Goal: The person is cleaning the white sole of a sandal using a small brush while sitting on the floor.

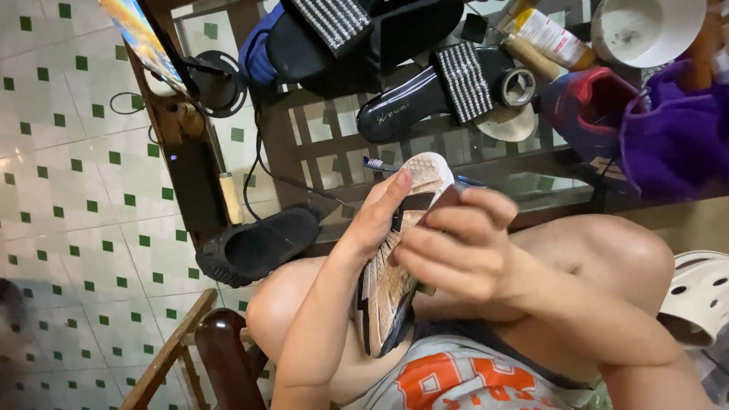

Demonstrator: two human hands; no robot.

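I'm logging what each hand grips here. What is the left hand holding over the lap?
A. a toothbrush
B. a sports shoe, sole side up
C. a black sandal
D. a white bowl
B: the left hand wraps around a sports shoe turned sole up, while the right hand works on that sole.

We see a glass-topped table carrying a black sandal with a studded strap, a roll of tape, a white bowl, a red and blue shoe and a purple cloth. Below the table edge we note a black slip-on shoe on the white floor with green squares. At the far right we see a pale perforated clog, and at the bottom a dark wooden chair post.
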